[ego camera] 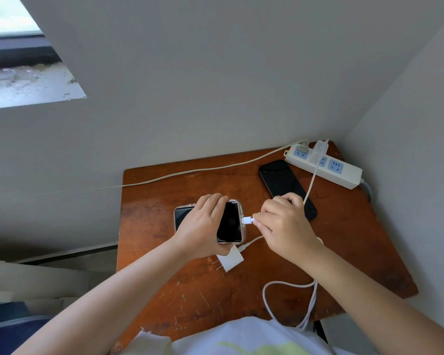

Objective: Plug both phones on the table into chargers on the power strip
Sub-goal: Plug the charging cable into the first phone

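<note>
a loose white charger brick (230, 258) lies nearest on the scratched brown wooden table (164, 290). the left hand (203, 226) clamps a clear-cased black phone (230, 222); right hand (285, 224) fingers pinch a white cable plug (248, 220) at its edge. farther back a bare black phone (282, 185) sits beside the white power strip (326, 165) near the table's far edge; no writing is legible

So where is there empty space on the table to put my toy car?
Bare wood lies along the table's left and near edge, before the loose white charger, and right of the black phone. It's crowded around both hands, the clear-cased phone and the power strip.
</note>
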`<state>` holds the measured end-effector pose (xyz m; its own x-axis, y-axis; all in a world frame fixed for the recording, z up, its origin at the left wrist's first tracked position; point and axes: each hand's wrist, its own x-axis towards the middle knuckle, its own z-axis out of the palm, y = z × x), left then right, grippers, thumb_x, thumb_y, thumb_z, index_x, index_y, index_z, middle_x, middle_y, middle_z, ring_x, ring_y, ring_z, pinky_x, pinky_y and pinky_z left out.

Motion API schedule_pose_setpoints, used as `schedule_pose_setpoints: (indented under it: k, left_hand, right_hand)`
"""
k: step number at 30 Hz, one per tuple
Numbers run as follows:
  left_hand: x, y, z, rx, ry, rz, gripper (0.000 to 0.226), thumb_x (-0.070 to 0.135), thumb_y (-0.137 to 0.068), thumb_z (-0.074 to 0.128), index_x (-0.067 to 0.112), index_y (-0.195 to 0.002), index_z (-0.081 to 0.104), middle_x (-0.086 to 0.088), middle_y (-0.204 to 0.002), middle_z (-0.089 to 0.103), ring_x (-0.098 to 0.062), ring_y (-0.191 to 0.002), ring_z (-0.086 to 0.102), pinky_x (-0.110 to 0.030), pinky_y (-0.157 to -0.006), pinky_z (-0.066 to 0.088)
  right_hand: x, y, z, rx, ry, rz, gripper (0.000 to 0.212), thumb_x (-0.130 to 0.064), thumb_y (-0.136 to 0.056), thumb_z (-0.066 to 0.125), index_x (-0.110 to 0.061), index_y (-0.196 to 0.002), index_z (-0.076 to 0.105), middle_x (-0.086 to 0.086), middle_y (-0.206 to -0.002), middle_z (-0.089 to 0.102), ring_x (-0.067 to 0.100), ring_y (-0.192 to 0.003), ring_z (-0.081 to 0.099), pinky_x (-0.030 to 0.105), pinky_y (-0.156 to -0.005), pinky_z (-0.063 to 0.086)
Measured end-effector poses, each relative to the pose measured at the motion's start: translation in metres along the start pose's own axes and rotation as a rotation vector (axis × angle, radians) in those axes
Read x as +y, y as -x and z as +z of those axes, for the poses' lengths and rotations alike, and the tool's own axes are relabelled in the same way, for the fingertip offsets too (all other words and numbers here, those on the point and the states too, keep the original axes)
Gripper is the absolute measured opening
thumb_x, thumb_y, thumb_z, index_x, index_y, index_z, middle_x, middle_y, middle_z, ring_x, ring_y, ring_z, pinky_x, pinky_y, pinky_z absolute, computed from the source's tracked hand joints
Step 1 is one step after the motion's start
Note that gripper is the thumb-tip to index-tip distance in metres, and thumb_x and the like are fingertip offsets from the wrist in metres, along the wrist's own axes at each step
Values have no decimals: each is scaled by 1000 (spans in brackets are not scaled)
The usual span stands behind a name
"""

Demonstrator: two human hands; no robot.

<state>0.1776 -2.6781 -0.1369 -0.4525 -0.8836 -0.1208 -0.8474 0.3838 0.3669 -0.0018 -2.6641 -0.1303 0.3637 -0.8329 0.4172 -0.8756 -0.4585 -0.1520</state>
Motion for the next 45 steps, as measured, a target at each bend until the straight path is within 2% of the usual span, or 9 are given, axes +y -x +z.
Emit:
schedule_pose_setpoints:
  k: [5, 8, 10, 13, 22, 28, 34, 38, 45]
  left_hand:
    - [-1, -2, 3, -11, -7, 12, 86, 40, -72, 70, 11, -140, 27, -5, -147, 32, -23, -137, 23, -30, -110, 29]
    - [0, -2, 4, -5, -54, 35, 88, 39, -67, 75, 7, -137, 33, -10, -143, 39, -29, -133, 31, -36, -108, 34]
    - [-3, -2, 9, 48, -109, 75, 91, 38, -46, 86, 1, -121, 51, -18, -121, 60, -38, -112, 55, -44, -88, 52]
    - [-6, -2, 12, 110, -88, 80, 93, 39, -30, 90, 0, -107, 57, -17, -102, 69, -37, -92, 66, -39, -70, 57]
    - [-6, -2, 12, 92, -133, 128, 93, 42, -28, 89, 1, -106, 59, -14, -100, 70, -34, -91, 67, -35, -70, 57]
    - [-8, -2, 15, 52, -118, 120, 91, 37, -33, 89, -1, -109, 58, -16, -105, 68, -37, -97, 64, -38, -74, 56]
    - [-6, -3, 12, 24, -72, 123, 88, 36, -54, 83, 2, -127, 47, -15, -128, 55, -35, -121, 47, -37, -96, 45]
    - [-16, -6, 11, 8, -248, 238, 94, 57, -31, 82, 6, -107, 60, -7, -100, 70, -25, -93, 66, -24, -71, 56]
    - [-46, -12, -7, -77, -320, 390, 95, 58, -37, 80, 7, -112, 51, -8, -101, 69, -24, -92, 67, -24, -71, 56]
  right_hand:
    - [-5, 8, 5, 8, -6, 59, 17, 2, -53, 86, -8, -61, 74, 6, -53, 66, 21, -52, 64, 29, -76, 32]
    - [0, 9, 5, 24, -13, 8, 9, -3, -65, 75, -10, -60, 74, 3, -52, 65, 19, -51, 63, 28, -76, 32]
    - [5, 7, 5, 11, -21, -19, 17, -10, -72, 61, -11, -59, 73, 1, -52, 64, 18, -52, 62, 28, -76, 31]
    - [5, 8, 6, 6, -28, -22, 6, -6, -65, 71, -10, -61, 73, 3, -54, 65, 20, -52, 63, 28, -76, 31]
    - [1, 16, 8, -11, -82, 35, 5, -7, -62, 70, -9, -63, 74, 3, -53, 65, 19, -52, 62, 24, -72, 35]
    - [-1, 15, 4, -84, -146, 40, 6, -5, -63, 68, -7, -63, 74, 4, -52, 64, 18, -50, 60, 22, -53, 49]
    - [-4, 17, 5, -117, -189, 111, 33, -18, -77, 47, -7, -66, 75, 3, -55, 66, 15, -52, 60, 18, -50, 46]
    - [-5, 19, 7, -189, -202, 105, 33, -19, -78, 46, -8, -66, 75, 2, -55, 65, 15, -52, 60, 21, -49, 48]
    - [-12, 15, 12, -367, -337, 96, 37, -27, -78, 41, -13, -68, 74, -1, -52, 61, 7, -46, 51, 5, -53, 22]
